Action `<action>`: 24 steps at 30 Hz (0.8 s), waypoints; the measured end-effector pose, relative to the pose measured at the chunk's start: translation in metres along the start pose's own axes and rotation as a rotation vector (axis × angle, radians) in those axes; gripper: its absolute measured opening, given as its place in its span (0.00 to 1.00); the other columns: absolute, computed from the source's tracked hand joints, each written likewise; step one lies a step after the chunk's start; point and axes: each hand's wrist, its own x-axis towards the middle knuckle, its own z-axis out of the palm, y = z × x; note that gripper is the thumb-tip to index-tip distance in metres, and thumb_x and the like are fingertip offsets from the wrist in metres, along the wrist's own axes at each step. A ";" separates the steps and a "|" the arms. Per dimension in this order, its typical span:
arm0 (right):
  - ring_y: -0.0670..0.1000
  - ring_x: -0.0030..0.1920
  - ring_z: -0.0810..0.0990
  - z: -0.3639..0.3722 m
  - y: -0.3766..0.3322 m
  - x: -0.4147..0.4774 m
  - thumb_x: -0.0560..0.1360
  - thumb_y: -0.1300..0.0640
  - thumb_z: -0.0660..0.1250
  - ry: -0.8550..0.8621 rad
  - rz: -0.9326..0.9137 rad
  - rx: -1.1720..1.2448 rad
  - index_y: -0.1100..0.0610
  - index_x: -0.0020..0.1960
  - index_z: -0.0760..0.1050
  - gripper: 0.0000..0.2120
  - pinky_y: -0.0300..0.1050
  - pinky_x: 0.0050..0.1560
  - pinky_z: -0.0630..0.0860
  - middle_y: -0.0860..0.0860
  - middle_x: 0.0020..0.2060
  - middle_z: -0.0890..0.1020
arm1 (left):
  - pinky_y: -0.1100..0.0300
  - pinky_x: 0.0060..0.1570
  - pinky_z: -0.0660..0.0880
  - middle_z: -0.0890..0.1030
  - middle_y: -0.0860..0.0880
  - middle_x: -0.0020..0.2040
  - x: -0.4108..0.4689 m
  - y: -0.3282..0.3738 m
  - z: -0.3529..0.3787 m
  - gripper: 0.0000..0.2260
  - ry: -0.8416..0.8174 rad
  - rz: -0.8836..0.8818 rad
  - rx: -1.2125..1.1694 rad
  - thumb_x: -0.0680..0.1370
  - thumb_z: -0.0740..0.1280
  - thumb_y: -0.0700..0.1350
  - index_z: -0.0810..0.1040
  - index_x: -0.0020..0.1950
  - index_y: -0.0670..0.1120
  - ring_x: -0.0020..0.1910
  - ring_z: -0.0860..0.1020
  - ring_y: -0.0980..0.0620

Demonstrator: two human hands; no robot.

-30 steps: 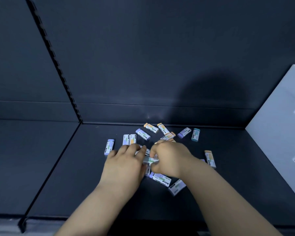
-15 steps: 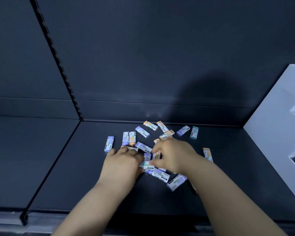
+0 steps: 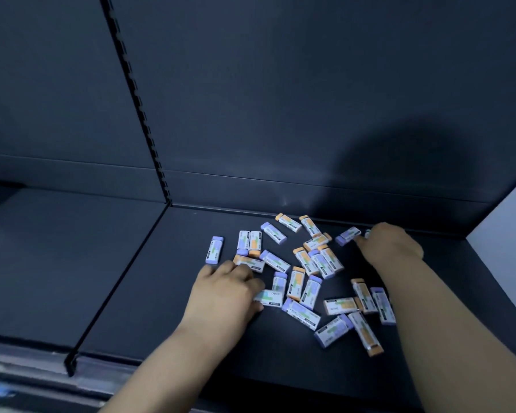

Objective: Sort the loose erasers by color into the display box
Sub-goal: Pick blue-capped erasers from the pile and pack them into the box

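Several loose erasers in white sleeves, with purple, orange or teal ends, lie scattered on the dark shelf. My left hand rests at the pile's left side, fingers curled, pinching a teal eraser that sticks out to the right. My right hand reaches to the back right of the pile, next to a purple eraser. Its fingers curl over another teal eraser, of which only a sliver shows. The white display box stands at the right edge, its compartments out of view.
The shelf's back wall rises right behind the erasers. A slotted upright and a black divider rail separate this bay from the bay on the left. The shelf's front lip runs along the bottom.
My right hand left the middle of the pile and moved to the back right, onto the teal eraser. My left hand stayed at the pile's left. The view shifted left, hiding most of the box.
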 end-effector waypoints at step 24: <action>0.46 0.48 0.74 0.015 0.006 -0.111 0.74 0.45 0.64 -0.132 -0.722 0.063 0.45 0.56 0.74 0.11 0.41 0.42 0.65 0.42 0.45 0.70 | 0.57 0.30 0.71 0.78 0.58 0.32 0.005 0.009 0.000 0.17 -0.027 0.046 -0.069 0.50 0.81 0.57 0.83 0.36 0.59 0.34 0.78 0.52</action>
